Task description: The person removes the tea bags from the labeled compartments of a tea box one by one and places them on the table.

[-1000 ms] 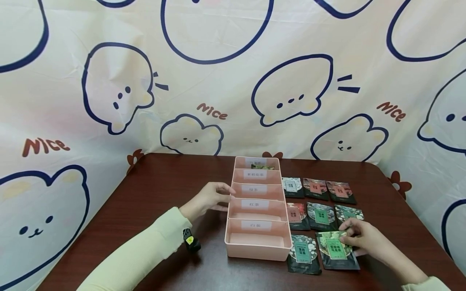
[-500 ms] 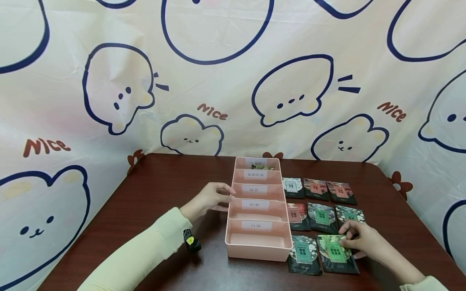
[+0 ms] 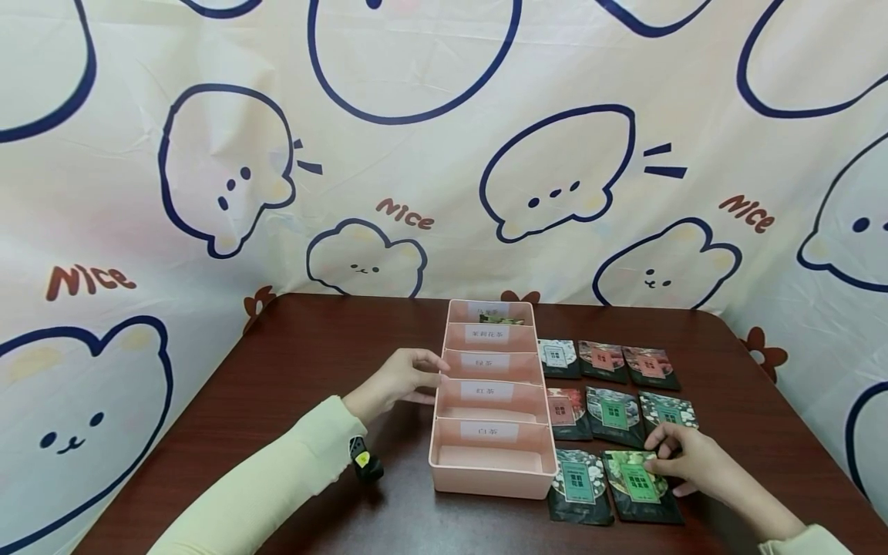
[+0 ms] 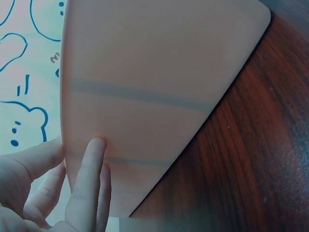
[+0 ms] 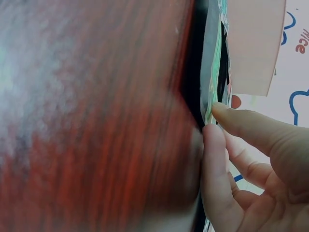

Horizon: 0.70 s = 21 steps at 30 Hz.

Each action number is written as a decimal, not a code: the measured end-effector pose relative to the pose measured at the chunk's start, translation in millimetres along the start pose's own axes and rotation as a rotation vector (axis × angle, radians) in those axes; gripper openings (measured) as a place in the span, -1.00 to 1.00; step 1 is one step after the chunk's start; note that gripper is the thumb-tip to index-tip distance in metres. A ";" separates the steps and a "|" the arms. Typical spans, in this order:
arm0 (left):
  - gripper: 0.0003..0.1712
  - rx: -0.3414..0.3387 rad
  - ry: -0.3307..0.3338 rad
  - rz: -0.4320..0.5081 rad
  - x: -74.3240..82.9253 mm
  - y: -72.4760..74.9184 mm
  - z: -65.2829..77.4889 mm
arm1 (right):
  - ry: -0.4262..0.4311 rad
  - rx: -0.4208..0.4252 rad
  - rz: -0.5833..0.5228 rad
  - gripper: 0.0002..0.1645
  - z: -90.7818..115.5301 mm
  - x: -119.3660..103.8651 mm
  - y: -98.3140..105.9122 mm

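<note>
The left hand (image 3: 398, 383) rests against the left side of a long pink divided box (image 3: 494, 482). In the left wrist view, its fingers (image 4: 86, 191) touch the outer wall and one reaches the rim. At the front right, the right hand (image 3: 694, 456) pinches the upper right edge of a bright green tea packet (image 3: 634, 478) between thumb and finger. The packet lies low at the table, its printed side up. Left of it lies a teal-labelled tea packet (image 3: 577, 482). The right wrist view shows the held packet (image 5: 212, 63) edge-on.
Labelled compartments run along the box, and a green packet (image 3: 501, 319) shows in the farthest one. Several more tea packets (image 3: 613, 415) lie in rows right of the box on the dark wooden table (image 3: 333, 331). A patterned cloth (image 3: 444, 169) hangs behind.
The right hand has moved the green tea packet slightly down and towards the front of the table, keeping its pinch. The left hand and the box have stayed in place.
</note>
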State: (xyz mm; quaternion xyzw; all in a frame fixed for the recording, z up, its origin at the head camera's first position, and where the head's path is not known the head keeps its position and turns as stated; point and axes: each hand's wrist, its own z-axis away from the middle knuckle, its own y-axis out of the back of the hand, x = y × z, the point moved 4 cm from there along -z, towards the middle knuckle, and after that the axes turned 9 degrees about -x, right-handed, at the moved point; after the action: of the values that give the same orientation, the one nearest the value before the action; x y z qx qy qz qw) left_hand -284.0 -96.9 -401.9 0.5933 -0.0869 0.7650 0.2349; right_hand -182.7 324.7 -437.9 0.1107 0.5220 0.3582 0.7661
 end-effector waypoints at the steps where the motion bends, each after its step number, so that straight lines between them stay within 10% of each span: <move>1: -0.74 -0.002 0.000 0.001 0.0 -0.1 -0.2 | -0.001 -0.001 -0.001 -0.57 0.0 0.0 0.0; 21: -0.75 0.001 0.002 0.012 0.0 -0.7 -0.6 | 0.081 -0.005 -0.003 -0.53 1.7 -25.9 17.0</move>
State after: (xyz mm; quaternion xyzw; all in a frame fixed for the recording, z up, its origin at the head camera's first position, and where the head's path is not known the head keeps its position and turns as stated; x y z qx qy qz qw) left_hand -284.3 -96.0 -402.2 0.5921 -0.0899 0.7670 0.2303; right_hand -193.6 320.0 -409.3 0.0936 0.5517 0.3625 0.7453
